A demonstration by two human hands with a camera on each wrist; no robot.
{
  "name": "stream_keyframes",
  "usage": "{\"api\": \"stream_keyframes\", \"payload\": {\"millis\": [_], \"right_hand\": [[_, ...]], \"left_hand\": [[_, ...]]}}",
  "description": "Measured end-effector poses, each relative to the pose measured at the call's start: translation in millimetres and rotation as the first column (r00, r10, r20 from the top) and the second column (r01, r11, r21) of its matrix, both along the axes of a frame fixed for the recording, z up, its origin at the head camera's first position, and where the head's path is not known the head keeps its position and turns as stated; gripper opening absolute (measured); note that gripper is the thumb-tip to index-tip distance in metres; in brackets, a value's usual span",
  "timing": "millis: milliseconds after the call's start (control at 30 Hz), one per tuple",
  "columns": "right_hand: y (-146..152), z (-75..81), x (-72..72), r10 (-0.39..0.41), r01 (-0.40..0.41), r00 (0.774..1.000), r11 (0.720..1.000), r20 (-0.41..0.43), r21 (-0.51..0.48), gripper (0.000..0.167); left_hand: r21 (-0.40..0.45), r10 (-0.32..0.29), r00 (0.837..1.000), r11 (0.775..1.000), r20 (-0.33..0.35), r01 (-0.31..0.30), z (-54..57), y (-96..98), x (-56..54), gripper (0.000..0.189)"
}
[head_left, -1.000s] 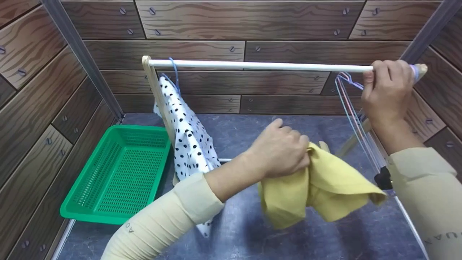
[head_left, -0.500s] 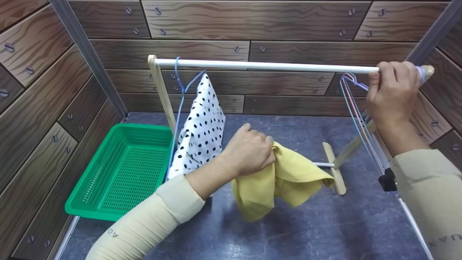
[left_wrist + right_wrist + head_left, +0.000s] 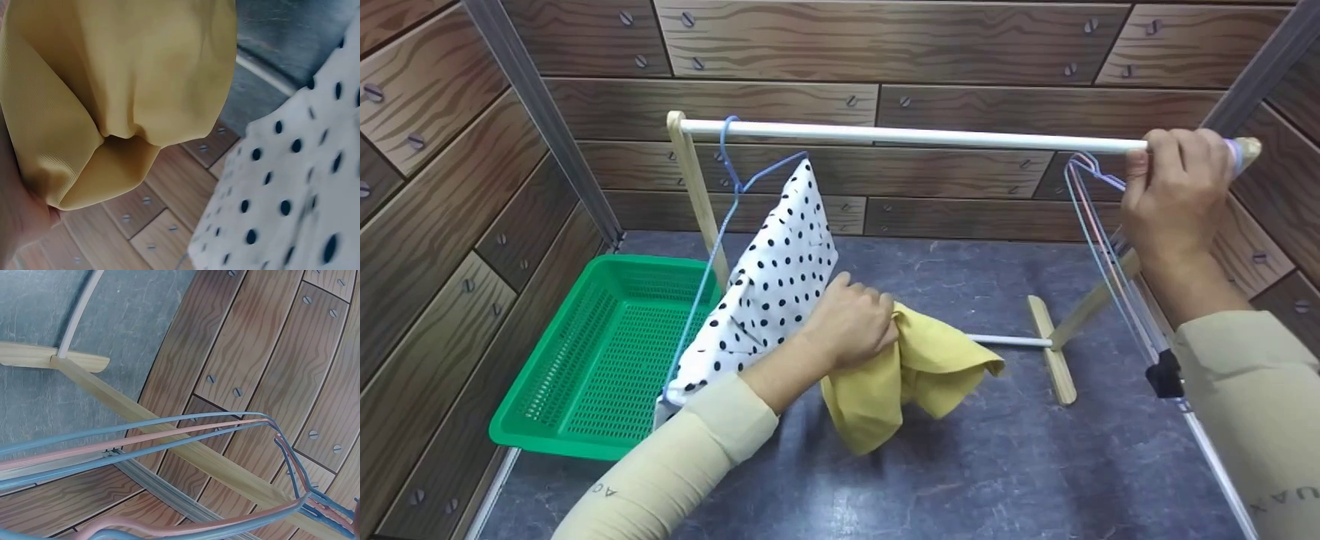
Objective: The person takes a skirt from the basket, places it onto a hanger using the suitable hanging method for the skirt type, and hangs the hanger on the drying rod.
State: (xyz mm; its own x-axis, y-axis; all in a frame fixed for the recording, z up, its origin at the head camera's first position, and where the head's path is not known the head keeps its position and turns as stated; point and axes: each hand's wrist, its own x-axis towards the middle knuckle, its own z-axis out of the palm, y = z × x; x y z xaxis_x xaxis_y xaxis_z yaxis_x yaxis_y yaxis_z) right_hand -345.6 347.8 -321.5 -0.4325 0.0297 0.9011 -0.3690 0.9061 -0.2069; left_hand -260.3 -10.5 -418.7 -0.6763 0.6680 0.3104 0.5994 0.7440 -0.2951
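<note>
In the head view my left hand (image 3: 851, 319) grips a yellow cloth (image 3: 915, 360), which droops in folds below the fist; the left wrist view shows the same yellow cloth (image 3: 129, 73) close up. Just left of that hand, a white cloth with black dots (image 3: 780, 262) hangs on a blue hanger (image 3: 739, 187) near the left end of the rack's white rail (image 3: 915, 136). My right hand (image 3: 1177, 184) wraps round the rail's right end. Beside it dangle blue and pink hangers (image 3: 1091, 202), their hooks partly hidden by that hand; the right wrist view has these hangers (image 3: 185, 433) too.
A green plastic basket (image 3: 615, 360) stands on the dark floor at the left. The rack's wooden foot (image 3: 1051, 349) and lower white bar (image 3: 1005, 340) are at the right. A black clamp (image 3: 1166, 373) sits by the right edge. Wood-patterned walls surround the space.
My left hand has moved left with the yellow cloth, toward the dotted cloth. The dotted cloth and its hanger have swung round to show more of their broad side. My right hand stays on the rail.
</note>
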Motion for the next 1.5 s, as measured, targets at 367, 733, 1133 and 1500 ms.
{"api": "stream_keyframes", "payload": {"millis": [367,733,1133,1500], "right_hand": [[-3,-0.2,0.4,0.0,0.0,1.0,1.0,0.003,-0.007,0.038],[-5,-0.3,1.9,-0.004,0.004,1.0,1.0,-0.011,-0.013,0.037],[-6,1.6,3.9,-0.017,0.017,1.0,1.0,-0.022,0.001,0.035],[-6,-1.1,9.5,-0.072,0.073,0.996,0.997,-0.049,0.02,0.042]], "left_hand": [[0.015,0.023,0.999,1.0,-0.045,-0.023,-50.4,-20.4,-10.1,0.035],[-0.052,-0.046,0.999,0.998,0.029,0.047,-109.2,-24.9,1.0,0.033],[-0.241,-0.039,0.944,0.963,0.328,0.124,-160.0,-19.8,23.5,0.042],[-0.063,-0.009,0.963,0.998,0.27,0.027,-141.5,-13.8,12.0,0.039]]}}
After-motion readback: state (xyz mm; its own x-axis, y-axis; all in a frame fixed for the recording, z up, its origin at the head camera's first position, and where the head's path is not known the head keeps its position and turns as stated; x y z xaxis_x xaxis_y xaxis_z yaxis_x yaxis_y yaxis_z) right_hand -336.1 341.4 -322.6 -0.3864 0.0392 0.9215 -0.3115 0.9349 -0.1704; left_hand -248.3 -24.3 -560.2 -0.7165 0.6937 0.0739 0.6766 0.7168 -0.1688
